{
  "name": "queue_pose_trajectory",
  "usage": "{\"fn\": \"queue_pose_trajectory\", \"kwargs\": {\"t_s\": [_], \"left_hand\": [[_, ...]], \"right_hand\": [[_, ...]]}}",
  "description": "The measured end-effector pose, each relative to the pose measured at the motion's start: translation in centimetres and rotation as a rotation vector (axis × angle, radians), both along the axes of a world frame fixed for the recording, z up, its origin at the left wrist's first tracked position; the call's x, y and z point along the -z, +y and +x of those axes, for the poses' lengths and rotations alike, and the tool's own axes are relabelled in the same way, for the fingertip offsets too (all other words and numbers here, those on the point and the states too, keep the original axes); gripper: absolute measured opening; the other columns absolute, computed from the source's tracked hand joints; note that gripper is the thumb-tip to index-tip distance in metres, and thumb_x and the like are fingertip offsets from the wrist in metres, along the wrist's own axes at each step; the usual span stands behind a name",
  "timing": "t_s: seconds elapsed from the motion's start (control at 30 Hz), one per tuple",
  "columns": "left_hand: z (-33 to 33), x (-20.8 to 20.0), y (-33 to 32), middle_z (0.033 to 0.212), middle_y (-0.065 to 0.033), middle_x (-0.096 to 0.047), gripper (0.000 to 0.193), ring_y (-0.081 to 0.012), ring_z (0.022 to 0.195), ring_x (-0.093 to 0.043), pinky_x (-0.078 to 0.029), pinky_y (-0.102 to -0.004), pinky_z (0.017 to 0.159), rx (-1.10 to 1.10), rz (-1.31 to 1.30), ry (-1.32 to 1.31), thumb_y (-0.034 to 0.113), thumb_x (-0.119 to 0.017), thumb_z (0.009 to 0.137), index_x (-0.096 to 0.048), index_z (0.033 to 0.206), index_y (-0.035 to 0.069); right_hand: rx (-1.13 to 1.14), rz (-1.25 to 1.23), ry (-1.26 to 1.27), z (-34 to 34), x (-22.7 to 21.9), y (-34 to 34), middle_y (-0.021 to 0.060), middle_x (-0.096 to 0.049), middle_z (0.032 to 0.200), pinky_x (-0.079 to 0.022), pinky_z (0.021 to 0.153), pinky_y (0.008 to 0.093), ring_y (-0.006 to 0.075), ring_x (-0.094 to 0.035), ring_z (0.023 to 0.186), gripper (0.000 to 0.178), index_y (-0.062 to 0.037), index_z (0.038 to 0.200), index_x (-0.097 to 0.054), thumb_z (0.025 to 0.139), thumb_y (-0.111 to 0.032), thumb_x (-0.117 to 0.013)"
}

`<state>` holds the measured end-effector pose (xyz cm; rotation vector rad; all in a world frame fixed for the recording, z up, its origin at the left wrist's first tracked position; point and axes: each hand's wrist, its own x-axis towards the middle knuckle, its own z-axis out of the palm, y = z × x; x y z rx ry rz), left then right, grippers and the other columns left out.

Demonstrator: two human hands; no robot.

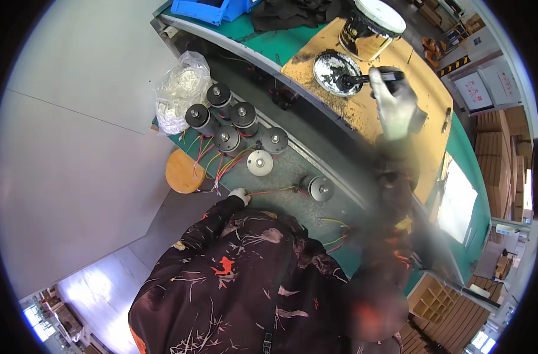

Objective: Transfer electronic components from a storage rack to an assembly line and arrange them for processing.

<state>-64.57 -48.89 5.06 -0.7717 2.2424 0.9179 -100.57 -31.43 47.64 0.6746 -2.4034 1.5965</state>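
Observation:
My right hand (394,109), in a pale glove and blurred by motion, grips a black-handled brush (369,78). The brush's dark head rests in a round white dish (328,64) smeared with black paste. My left hand (240,196), also gloved and partly hidden by its sleeve, is closed around the red and yellow wires (273,192) of a small cylindrical motor (319,189). That motor has a bare silver end face. To its left stand several motors with black end faces (244,114) and one with a silver face (260,163), their coloured wires trailing left.
A black-and-white bucket (372,29) stands beside the dish on a stained wooden board (422,112). White parts fill a clear plastic bag (183,88) behind the motors. A round wooden stool (184,171) is at left. Blue bins (204,9) and dark cloth (292,15) lie at the back.

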Motion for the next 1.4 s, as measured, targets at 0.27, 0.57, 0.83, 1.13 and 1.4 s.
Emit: {"fn": "queue_pose_trajectory", "kwargs": {"t_s": [0.27, 0.57, 0.83, 1.13, 1.4], "left_hand": [[1.1, 2.3, -0.2, 0.085, -0.0156, -0.070, 0.026, -0.0322, 0.085, -0.068, -0.052, -0.0422, 0.076, -0.057, -0.035, 0.051, 0.030, -0.065, 0.082, -0.071, 0.100, 0.012], [1.3, 0.1, 0.1, 0.085, -0.0149, -0.070, 0.031, -0.0288, 0.083, -0.068, -0.051, -0.0398, 0.076, -0.120, 0.057, -0.009, 0.031, -0.064, 0.082, -0.071, 0.105, 0.011], [1.6, 0.7, 0.1, 0.077, -0.0114, -0.069, 0.031, -0.0237, 0.071, -0.067, -0.050, -0.0373, 0.067, -0.119, 0.050, 0.059, 0.031, -0.067, 0.084, -0.071, 0.107, 0.011], [1.5, -0.3, 0.0, 0.096, -0.0172, -0.070, 0.036, -0.0323, 0.094, -0.067, -0.051, -0.0403, 0.083, -0.195, 0.138, -0.040, 0.029, -0.063, 0.079, -0.069, 0.109, 0.010], [2.3, 1.7, -0.3, 0.075, -0.0065, -0.069, 0.030, -0.0168, 0.067, -0.065, -0.049, -0.0323, 0.064, -0.210, 0.063, 0.046, 0.029, -0.070, 0.082, -0.071, 0.105, 0.010]], "right_hand": [[0.118, 0.073, -0.061, 11.9, 7.5, 8.0, -0.0056, -0.057, 0.060, -0.038, 0.049, 0.0186, 0.0014, -0.045, 0.052, 0.014, -0.0039, 0.083, -0.066, 0.081, -0.013, -0.076], [0.278, 0.033, -0.199, 14.3, 17.4, 11.2, -0.0054, -0.056, 0.060, -0.038, 0.049, 0.0194, 0.0008, -0.046, 0.053, 0.016, -0.0023, 0.081, -0.065, 0.083, -0.015, -0.075], [0.295, 0.034, -0.208, 14.1, 19.0, 11.1, -0.0050, -0.057, 0.064, -0.039, 0.050, 0.0195, 0.0010, -0.046, 0.054, 0.017, -0.0023, 0.084, -0.064, 0.085, -0.016, -0.074], [0.265, 0.075, -0.280, 14.0, 18.8, 11.5, -0.0045, -0.056, 0.064, -0.040, 0.049, 0.0202, 0.0015, -0.048, 0.053, 0.018, -0.0030, 0.083, -0.063, 0.085, -0.017, -0.075], [0.238, 0.023, -0.281, 14.4, 18.0, 11.2, -0.0038, -0.057, 0.061, -0.041, 0.050, 0.0196, 0.0017, -0.049, 0.053, 0.019, -0.0014, 0.086, -0.064, 0.085, -0.017, -0.074]]}}
